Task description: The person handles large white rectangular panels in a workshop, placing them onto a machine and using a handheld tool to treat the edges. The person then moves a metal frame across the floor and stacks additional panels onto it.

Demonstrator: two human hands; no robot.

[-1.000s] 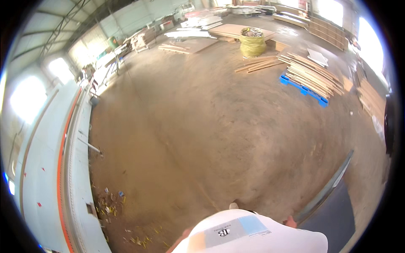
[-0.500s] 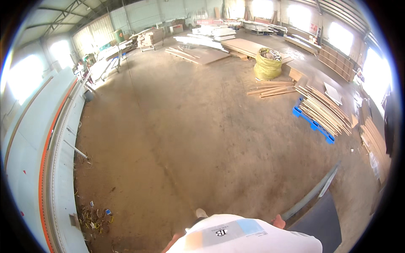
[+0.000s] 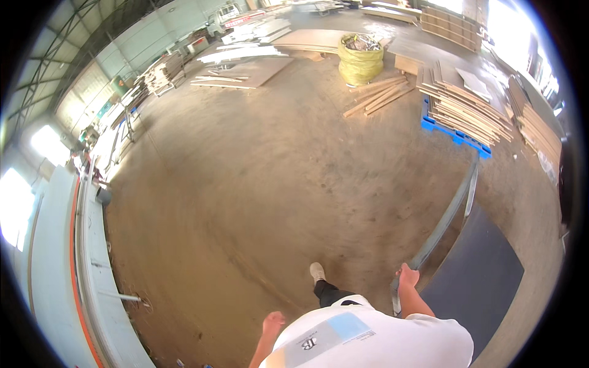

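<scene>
My right hand (image 3: 407, 275) is closed around a long grey metal rail (image 3: 445, 221), close to its near end. The rail slants away from me to the far right, and its far end overlaps the corner of a blue pallet (image 3: 455, 132) in the view. Just right of the rail lies a large dark grey panel (image 3: 475, 282), partly hidden by my arm and shirt. My left hand (image 3: 273, 321) hangs in front of me on the left, fingers curled in, with nothing visible in it.
Wooden strips are stacked on the pallet; more strips (image 3: 380, 96) lie beside a yellow sack (image 3: 361, 64). Along the left runs a long light-blue machine bench (image 3: 52, 245) with an orange edge. Boards (image 3: 251, 72) are spread farther back. One shoe (image 3: 317, 272) shows on the brown floor.
My view has swung to the right and tilted. Both hands have come further into sight. The grey rail and dark panel appear higher, with the rail's far end nearer the pallet.
</scene>
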